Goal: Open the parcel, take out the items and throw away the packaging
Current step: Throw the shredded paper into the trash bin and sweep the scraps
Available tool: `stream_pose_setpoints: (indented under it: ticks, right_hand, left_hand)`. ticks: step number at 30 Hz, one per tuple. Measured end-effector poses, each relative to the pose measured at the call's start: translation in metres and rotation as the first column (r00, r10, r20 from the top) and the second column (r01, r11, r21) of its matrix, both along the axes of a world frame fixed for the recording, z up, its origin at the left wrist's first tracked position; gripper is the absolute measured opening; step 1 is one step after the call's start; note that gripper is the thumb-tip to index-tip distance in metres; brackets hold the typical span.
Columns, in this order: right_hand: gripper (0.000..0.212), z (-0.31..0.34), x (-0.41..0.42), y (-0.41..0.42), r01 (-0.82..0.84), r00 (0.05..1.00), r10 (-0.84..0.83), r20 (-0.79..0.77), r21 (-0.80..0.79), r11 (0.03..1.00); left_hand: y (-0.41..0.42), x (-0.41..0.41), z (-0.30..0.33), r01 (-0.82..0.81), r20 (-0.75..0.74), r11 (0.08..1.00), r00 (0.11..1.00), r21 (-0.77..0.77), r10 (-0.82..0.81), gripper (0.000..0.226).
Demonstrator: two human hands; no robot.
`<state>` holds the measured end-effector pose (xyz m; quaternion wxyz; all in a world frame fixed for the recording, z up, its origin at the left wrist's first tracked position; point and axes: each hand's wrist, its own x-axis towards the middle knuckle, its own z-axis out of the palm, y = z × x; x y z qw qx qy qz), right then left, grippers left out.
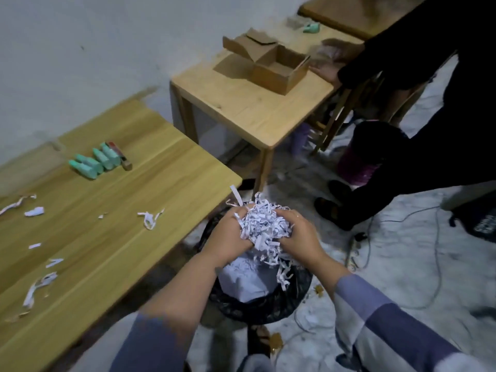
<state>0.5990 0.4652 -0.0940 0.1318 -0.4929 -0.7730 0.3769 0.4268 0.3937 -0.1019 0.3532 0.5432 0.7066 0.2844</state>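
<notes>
Both hands clutch a wad of white shredded paper [264, 226] directly above a black-lined waste bin [271, 310]. My left hand [228, 238] grips the wad from the left, my right hand [302, 237] from the right. White paper lies inside the bin under the wad. Several green tubes [94, 161] lie in a row on the wooden table [107, 237] at the left, beside a small red and brown item [120, 155]. An open cardboard box [279, 67] stands on the smaller table [255, 108] behind.
Loose paper strips [150, 218] are scattered on the left table. Another person in dark clothes [429, 103] stands at the right, one hand beside the box. Cables and a power strip [354, 251] lie on the floor right of the bin.
</notes>
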Motion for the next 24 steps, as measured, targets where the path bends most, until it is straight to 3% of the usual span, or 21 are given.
stream_pose_setpoints:
  ticks: [5,14,17,20,24]
  right_hand:
    - [0.062,-0.067,0.020,0.022,-0.041,0.996,0.052,0.078,-0.139,0.990]
    - [0.069,-0.191,0.013,0.038,-0.113,0.985,0.148,0.090,-0.312,0.943]
    - [0.078,-0.214,0.013,0.035,-0.146,0.978,0.189,0.089,-0.356,0.923]
    - [0.083,-0.228,0.016,0.033,-0.214,0.946,0.291,0.144,-0.397,0.892]
    - [0.076,-0.233,0.019,0.029,-0.234,0.905,0.350,0.243,-0.402,0.885]
  left_hand:
    - [0.014,0.022,-0.068,-0.066,0.031,0.987,0.997,-0.145,0.072,0.071]
    - [0.013,0.021,-0.180,-0.162,0.048,0.916,0.980,-0.367,0.192,0.085]
    - [0.008,0.020,-0.201,-0.141,0.029,0.908,0.986,-0.394,0.166,0.101]
    - [0.000,0.016,-0.210,-0.077,-0.079,0.890,0.996,-0.449,0.046,0.116]
    - [-0.009,0.016,-0.207,-0.060,-0.071,0.906,0.997,-0.420,0.033,0.105]
